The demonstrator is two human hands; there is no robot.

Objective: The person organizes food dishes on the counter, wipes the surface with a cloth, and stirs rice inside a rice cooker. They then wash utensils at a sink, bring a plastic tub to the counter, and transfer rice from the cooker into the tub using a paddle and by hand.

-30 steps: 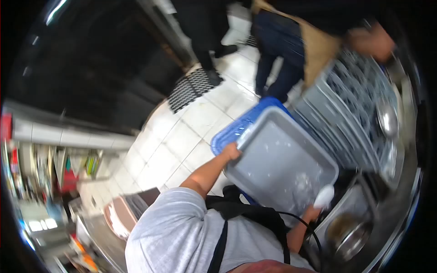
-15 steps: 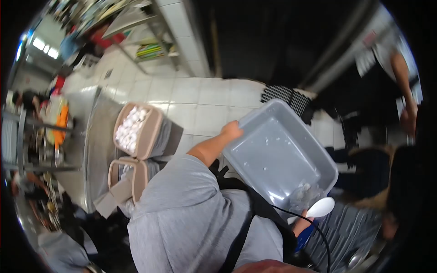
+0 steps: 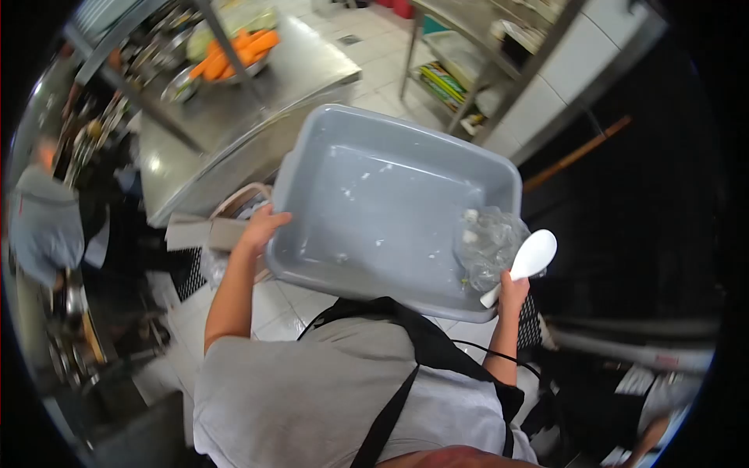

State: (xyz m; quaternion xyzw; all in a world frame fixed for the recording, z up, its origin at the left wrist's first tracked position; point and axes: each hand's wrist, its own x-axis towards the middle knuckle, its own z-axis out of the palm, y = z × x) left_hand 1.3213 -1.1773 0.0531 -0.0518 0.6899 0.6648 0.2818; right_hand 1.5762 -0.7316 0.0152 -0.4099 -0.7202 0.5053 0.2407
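A large grey plastic tub (image 3: 390, 203) with small white scraps in it is held in front of my body. My left hand (image 3: 265, 228) grips its left rim, thumb over the edge. At the right end my right hand (image 3: 512, 290) is closed around the handle of a white spoon (image 3: 535, 253) beside the tub's rim. A crumpled clear plastic bag (image 3: 491, 246) lies in the tub's right end, next to that hand. Whether the right fingers also grip the rim is hidden.
A steel table (image 3: 304, 58) at upper left bears a bowl of orange vegetables (image 3: 238, 56). Beyond the tub stands a metal shelf (image 3: 460, 74). A bin (image 3: 246, 204) is partly behind the tub. A person in grey (image 3: 47, 218) is at far left, another person's arm at lower right.
My view and body have turned left. The tub now lies across the front of me, near the steel table, with both hands still at its ends.
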